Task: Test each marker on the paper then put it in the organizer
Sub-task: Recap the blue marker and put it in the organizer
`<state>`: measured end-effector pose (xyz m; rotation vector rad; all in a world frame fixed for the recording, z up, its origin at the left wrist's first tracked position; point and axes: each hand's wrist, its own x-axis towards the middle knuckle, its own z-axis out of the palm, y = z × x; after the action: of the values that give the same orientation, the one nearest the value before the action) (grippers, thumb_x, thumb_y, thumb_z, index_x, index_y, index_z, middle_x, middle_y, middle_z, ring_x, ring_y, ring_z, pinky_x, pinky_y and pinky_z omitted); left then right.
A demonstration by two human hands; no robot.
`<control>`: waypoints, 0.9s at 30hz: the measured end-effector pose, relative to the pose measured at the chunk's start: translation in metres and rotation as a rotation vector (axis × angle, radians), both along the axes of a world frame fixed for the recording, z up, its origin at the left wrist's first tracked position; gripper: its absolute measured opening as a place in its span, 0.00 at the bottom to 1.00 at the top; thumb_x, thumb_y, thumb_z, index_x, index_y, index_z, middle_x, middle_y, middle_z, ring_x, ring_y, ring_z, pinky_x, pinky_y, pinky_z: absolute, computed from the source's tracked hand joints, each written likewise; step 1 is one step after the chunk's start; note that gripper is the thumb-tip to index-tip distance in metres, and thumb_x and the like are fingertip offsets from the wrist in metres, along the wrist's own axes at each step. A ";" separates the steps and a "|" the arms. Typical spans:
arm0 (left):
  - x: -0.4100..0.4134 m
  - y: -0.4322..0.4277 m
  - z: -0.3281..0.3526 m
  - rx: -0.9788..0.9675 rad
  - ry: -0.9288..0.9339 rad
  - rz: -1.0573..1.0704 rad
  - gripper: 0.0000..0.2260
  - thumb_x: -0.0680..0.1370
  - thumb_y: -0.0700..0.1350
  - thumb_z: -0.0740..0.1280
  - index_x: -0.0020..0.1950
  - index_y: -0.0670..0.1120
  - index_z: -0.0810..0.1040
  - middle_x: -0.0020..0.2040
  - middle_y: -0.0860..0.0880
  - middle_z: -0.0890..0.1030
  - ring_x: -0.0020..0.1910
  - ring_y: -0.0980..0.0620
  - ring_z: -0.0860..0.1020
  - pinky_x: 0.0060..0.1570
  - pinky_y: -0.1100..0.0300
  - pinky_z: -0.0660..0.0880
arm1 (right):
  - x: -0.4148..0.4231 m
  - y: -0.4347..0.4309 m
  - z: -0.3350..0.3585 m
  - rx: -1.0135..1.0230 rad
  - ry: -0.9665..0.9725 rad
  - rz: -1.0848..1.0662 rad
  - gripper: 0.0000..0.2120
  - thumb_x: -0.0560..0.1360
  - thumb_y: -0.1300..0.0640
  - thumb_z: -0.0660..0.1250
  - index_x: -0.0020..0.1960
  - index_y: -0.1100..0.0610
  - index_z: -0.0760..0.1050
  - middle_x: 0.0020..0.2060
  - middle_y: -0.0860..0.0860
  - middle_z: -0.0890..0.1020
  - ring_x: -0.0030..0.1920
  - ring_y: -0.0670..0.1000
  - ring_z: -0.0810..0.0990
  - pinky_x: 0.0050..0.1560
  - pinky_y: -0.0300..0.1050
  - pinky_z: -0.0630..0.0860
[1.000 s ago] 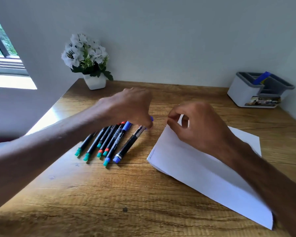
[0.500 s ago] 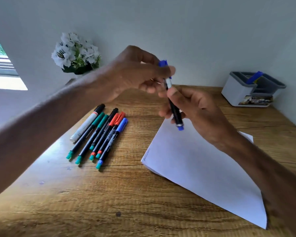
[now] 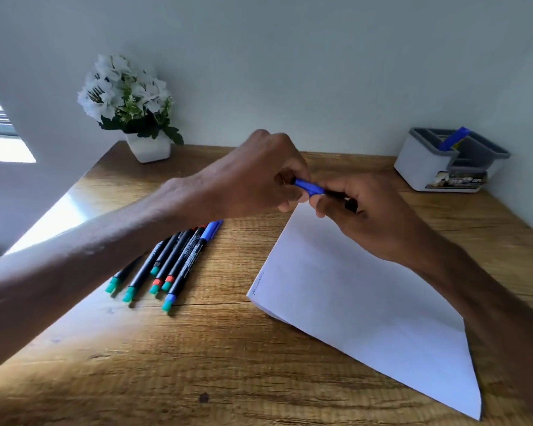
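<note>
Both hands hold one blue-capped black marker [image 3: 310,187] level above the far corner of the white paper [image 3: 363,305]. My left hand [image 3: 259,176] pinches its blue cap end. My right hand [image 3: 370,210] grips the black barrel. Several more markers [image 3: 173,262] lie side by side on the wooden desk to the left of the paper, partly under my left forearm. The grey-and-white organizer [image 3: 425,167] stands at the back right with one blue marker [image 3: 453,139] leaning in it. A faint scribble marks the paper's near left corner.
A white pot of white flowers [image 3: 136,109] stands at the back left against the wall. The desk [image 3: 228,364] ends at the wall behind and on the right. A bright window lies at the far left.
The marker picked from the row a second ago has come down from upright at chest height to level over the paper. My left hand has moved onto its cap and my right onto the barrel.
</note>
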<state>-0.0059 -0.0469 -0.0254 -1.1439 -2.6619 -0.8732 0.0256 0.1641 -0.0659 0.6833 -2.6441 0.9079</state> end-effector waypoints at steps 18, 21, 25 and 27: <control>-0.016 -0.004 -0.003 -0.299 0.297 -0.121 0.07 0.81 0.47 0.70 0.54 0.47 0.86 0.42 0.50 0.86 0.35 0.50 0.78 0.37 0.52 0.75 | -0.002 0.004 -0.004 0.284 0.153 -0.112 0.25 0.80 0.33 0.52 0.49 0.49 0.79 0.29 0.48 0.74 0.30 0.48 0.73 0.30 0.49 0.68; -0.017 -0.006 -0.001 -0.355 0.287 -0.068 0.07 0.83 0.48 0.67 0.52 0.47 0.83 0.39 0.51 0.83 0.33 0.54 0.76 0.36 0.53 0.73 | 0.001 0.001 0.001 0.207 0.085 -0.145 0.20 0.79 0.33 0.60 0.60 0.45 0.77 0.35 0.43 0.79 0.35 0.43 0.76 0.37 0.47 0.73; -0.024 -0.019 -0.007 -0.360 0.167 0.047 0.10 0.85 0.52 0.60 0.54 0.45 0.75 0.41 0.49 0.82 0.35 0.54 0.77 0.36 0.52 0.73 | 0.001 0.001 0.003 -0.111 -0.103 -0.204 0.05 0.82 0.52 0.64 0.57 0.46 0.71 0.33 0.44 0.78 0.31 0.45 0.75 0.35 0.44 0.69; -0.024 -0.023 -0.011 -0.295 0.086 0.085 0.13 0.86 0.53 0.55 0.51 0.45 0.70 0.41 0.44 0.82 0.34 0.46 0.77 0.37 0.45 0.74 | -0.004 0.005 0.008 -0.458 -0.277 -0.155 0.10 0.82 0.65 0.58 0.49 0.52 0.74 0.31 0.50 0.80 0.29 0.47 0.73 0.32 0.42 0.66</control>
<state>-0.0296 -0.0699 -0.0363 -1.0833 -2.8083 -0.4166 0.0216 0.1695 -0.0575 0.2516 -2.5162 1.5824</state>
